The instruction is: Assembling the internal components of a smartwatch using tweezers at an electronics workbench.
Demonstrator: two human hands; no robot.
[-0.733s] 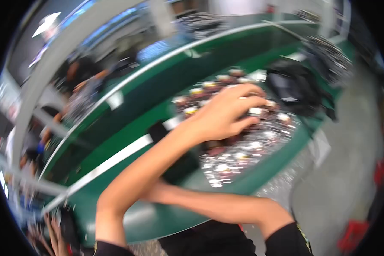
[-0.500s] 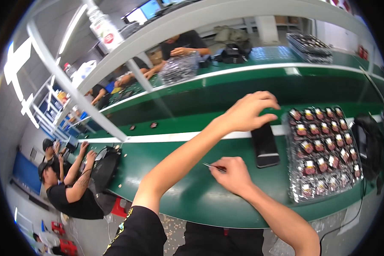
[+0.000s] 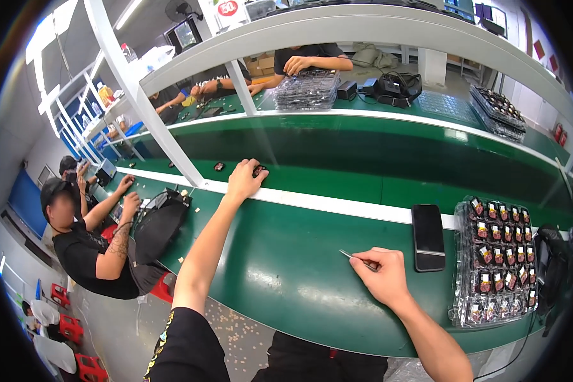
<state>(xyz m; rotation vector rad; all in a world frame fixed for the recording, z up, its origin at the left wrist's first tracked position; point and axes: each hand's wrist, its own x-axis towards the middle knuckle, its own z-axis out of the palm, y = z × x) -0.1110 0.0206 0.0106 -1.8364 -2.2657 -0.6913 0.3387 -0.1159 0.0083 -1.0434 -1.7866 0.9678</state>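
My left hand (image 3: 243, 181) reaches over the white rail, its fingers closed around a small black part (image 3: 259, 170) on the green surface beyond. A similar small dark part (image 3: 219, 167) lies to the left of that hand. Above the near green bench, my right hand (image 3: 384, 274) grips a thin metal tool that looks like tweezers (image 3: 346, 253), its tip pointing left. To the right of this hand is a black phone (image 3: 428, 237), lying partly across the rail. Further right, a clear plastic tray (image 3: 463, 299) holds rows of small black parts with white and reddish labels.
A white metal post (image 3: 153, 121) and an overhead shelf beam (image 3: 337, 28) frame the far side. Co-workers sit at the left (image 3: 95, 248) and across the bench. Stacked clear trays (image 3: 305, 90) stand opposite. A black bag (image 3: 162, 226) hangs over the left bench edge.
My left hand has moved left, away from the phone, to a small black part beyond the rail. My right hand still grips the tool. The view has shifted left.
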